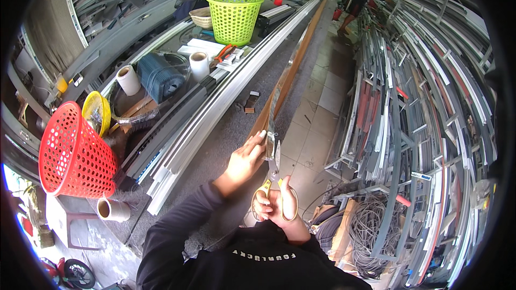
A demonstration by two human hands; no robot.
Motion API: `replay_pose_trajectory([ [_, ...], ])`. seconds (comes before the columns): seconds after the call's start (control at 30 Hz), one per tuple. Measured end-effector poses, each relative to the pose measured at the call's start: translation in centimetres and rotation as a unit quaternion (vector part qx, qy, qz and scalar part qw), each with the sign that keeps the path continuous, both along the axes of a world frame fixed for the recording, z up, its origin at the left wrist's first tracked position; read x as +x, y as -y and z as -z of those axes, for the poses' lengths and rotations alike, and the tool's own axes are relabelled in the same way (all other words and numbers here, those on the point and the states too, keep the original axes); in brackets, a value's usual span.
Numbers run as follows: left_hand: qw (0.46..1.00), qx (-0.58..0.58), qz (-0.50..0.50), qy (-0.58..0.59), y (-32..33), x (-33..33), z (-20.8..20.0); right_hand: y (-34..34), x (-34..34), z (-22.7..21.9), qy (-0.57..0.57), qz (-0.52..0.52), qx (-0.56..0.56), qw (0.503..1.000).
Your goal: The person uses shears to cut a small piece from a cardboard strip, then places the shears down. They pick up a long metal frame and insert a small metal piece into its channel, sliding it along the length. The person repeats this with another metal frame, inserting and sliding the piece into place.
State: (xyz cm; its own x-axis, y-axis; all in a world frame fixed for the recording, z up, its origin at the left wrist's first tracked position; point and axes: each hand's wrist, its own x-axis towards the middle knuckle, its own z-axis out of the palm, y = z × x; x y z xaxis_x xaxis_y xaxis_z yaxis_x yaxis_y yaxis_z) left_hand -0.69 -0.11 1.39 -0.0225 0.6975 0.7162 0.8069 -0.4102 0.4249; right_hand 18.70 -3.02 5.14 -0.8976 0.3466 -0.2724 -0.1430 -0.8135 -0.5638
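Evidently for steadiness, my left hand (pixel 244 162) grasps the brown profile (pixel 305 36); my right hand (pixel 279 205) grips yellow-handled scissors (pixel 274 174) aimed at twelve o'clock.

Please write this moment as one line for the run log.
left hand: touches brown strip | right hand: holds scissors near strip | at left: red basket

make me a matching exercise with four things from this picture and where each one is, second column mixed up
Things:
1. scissors
2. long brown strip
3. red basket
4. orange-handled pliers

Places:
A. between the white roll and the green basket
B. at the fingers of the left hand
C. beside the smaller yellow basket, on the picture's left
D. in the right hand

Pairs: 1-D, 2-B, 3-C, 4-A
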Motion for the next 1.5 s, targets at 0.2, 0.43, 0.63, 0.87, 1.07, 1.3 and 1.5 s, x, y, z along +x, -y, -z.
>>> replay_pose_trajectory([
  [0.2,0.997,-0.006,-0.009,0.080,0.0,-0.7,0.3,-1.5,0.5,-0.7,0.014,-0.083,0.058,0.995],
  [0.43,0.997,0.010,-0.015,0.081,-0.1,-1.4,0.8,-5.0,2.2,-0.5,-0.019,-0.178,0.018,0.984],
  [0.63,0.997,0.010,-0.042,0.058,-0.2,-1.2,0.8,-8.3,3.3,-2.0,0.034,-0.265,0.045,0.963],
  [0.87,0.991,0.018,-0.071,0.113,-0.1,-1.1,1.0,-7.0,2.6,-3.0,-0.006,-0.283,-0.058,0.957],
  [1.07,0.979,-0.022,-0.092,0.178,0.5,-1.4,1.4,-7.4,1.5,-2.6,-0.007,-0.303,-0.058,0.951],
  [1.3,0.930,-0.059,-0.105,0.348,1.3,-0.6,1.1,-10.8,-0.4,-0.8,-0.034,-0.332,-0.061,0.941],
  [1.5,0.918,-0.071,-0.177,0.346,1.7,0.4,1.2,-13.3,-2.6,0.4,-0.022,-0.361,0.010,0.932],
])
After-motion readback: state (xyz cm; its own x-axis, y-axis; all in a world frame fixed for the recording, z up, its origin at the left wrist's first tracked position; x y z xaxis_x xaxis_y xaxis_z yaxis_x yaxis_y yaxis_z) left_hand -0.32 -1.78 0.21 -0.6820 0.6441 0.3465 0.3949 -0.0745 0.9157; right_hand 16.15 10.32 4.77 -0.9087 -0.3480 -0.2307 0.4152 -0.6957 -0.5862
